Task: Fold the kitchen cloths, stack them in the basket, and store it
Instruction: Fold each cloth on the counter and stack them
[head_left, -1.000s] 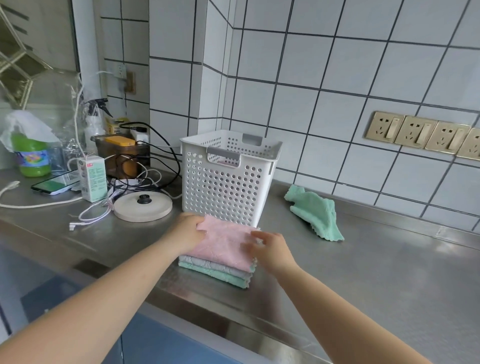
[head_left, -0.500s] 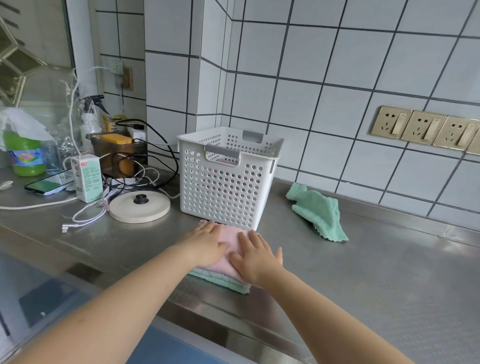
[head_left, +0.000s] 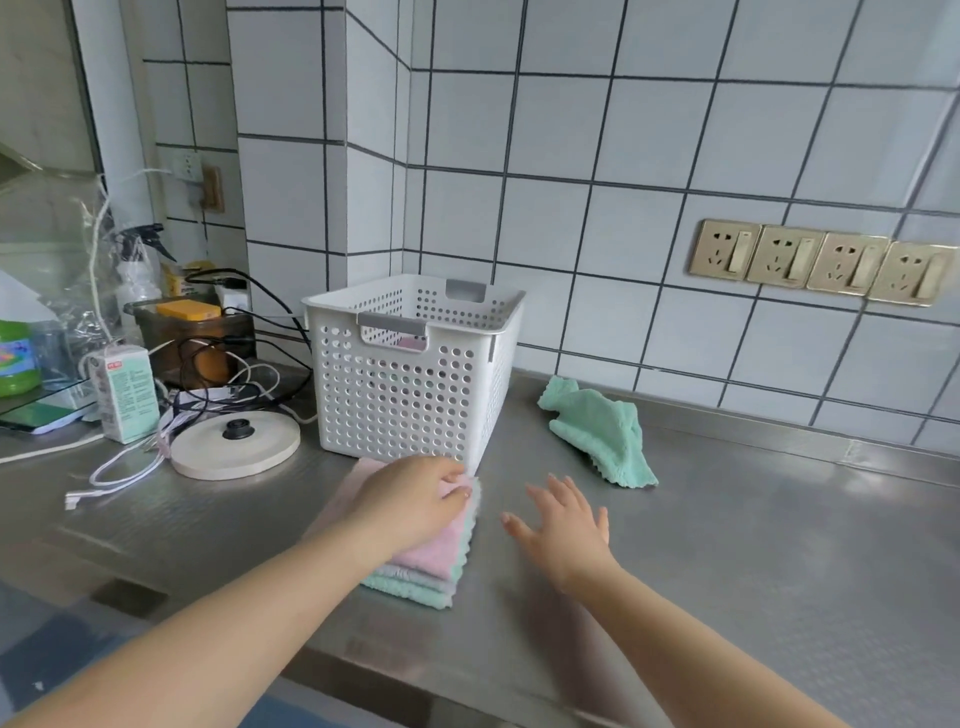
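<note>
Far left clutter: a green bottle (head_left: 15, 358), a small carton (head_left: 127, 392) and a round lid with a black knob (head_left: 236, 444) stand on the steel counter (head_left: 727, 571) among loose cables (head_left: 119, 467).
Basket: a white perforated basket (head_left: 410, 374) stands upright at the wall corner; something pink shows through its near handle slot (too little visible to say what).
Folded stack: a pink cloth (head_left: 436, 551) lies on top of a grey and a green one (head_left: 410, 590), the pile touching the basket's front lower edge.
Left hand: the left hand (head_left: 410, 501) rests palm down on the pink cloth, fingers nearly straight, fingertips at the cloth's far right corner.
Right hand: the right hand (head_left: 563, 525) is just beside the stack, fingers spread and straight, holding nothing (whether it touches the counter cannot be told).
Loose cloth: a green cloth (head_left: 602, 431) lies crumpled and unfolded on the counter, right of the basket, near the wall.
Wall: four brass sockets (head_left: 815, 262) sit in a row on white tiles.
</note>
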